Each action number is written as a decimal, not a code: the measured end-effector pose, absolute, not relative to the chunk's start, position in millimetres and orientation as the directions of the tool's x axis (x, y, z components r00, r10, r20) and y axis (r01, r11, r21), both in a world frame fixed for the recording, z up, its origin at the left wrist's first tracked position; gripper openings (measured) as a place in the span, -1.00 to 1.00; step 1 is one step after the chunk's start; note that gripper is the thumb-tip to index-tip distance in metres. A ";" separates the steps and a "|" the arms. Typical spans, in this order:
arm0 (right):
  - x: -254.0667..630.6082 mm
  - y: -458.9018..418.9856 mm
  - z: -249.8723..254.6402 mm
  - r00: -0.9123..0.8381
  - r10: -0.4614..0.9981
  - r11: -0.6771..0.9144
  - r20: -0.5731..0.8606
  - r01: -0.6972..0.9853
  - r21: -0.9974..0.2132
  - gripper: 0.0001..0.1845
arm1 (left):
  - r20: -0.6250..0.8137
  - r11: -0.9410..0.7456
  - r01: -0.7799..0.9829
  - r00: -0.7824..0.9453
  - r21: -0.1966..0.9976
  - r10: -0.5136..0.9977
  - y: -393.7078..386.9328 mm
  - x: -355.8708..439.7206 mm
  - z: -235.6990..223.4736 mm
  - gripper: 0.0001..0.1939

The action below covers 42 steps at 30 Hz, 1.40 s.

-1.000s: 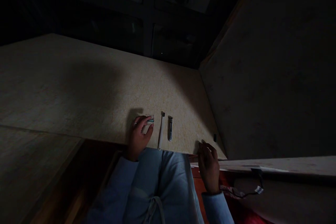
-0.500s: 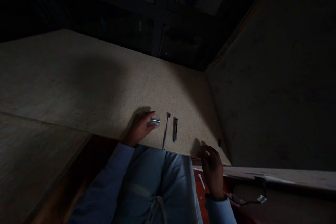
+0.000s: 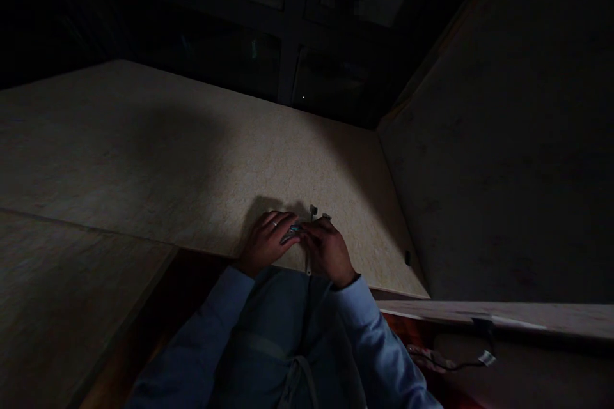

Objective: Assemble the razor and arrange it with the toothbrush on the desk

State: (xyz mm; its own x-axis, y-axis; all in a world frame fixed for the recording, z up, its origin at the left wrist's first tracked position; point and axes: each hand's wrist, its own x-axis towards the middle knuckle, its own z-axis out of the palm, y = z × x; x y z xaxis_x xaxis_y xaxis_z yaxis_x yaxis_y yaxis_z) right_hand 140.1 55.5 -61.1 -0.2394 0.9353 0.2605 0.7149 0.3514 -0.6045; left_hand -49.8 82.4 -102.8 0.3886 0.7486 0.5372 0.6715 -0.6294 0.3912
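Observation:
My left hand (image 3: pixel 265 244) and my right hand (image 3: pixel 327 249) meet at the near edge of a pale speckled tabletop (image 3: pixel 192 160). Both pinch a small metallic, bluish cylinder (image 3: pixel 293 231) between their fingertips. A thin white stick with a dark tip (image 3: pixel 311 230) lies under my right hand, only its ends showing. The top of a dark pen-like tool (image 3: pixel 326 216) peeks out above my right knuckles. A ring shows on my left hand.
The room is dim. A second pale board (image 3: pixel 499 140) rises at the right, with a small dark object (image 3: pixel 407 258) near the seam. A cable with a white tag (image 3: pixel 460 361) lies at the lower right. My blue-clad lap (image 3: pixel 278 345) fills the bottom.
My right hand has moved left from the table's right edge onto the stick and pen-like tool, joining my left hand on the small cylinder.

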 end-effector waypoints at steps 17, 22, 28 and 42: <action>138.6 63.3 -68.2 -0.241 0.915 0.400 0.324 0.660 -0.636 -0.82 | 0.572 -0.640 0.669 0.375 0.378 0.730 81.0 -50.6 -100.4 -0.56; 155.6 47.0 -65.3 -0.009 0.917 0.346 0.400 0.519 -0.781 -0.88 | 0.540 -0.603 0.699 0.359 0.385 0.761 83.7 -49.5 -104.5 -0.49; 189.8 17.8 -79.5 0.208 0.934 0.198 0.290 0.372 -0.907 -0.86 | 0.385 -0.509 0.747 0.359 0.427 0.850 88.6 -48.8 -108.9 -0.45; 218.5 2.5 -102.4 0.304 0.939 0.122 0.164 0.155 -0.980 -0.81 | 0.452 -0.468 0.677 0.219 0.568 0.865 81.3 -46.5 -100.0 -0.64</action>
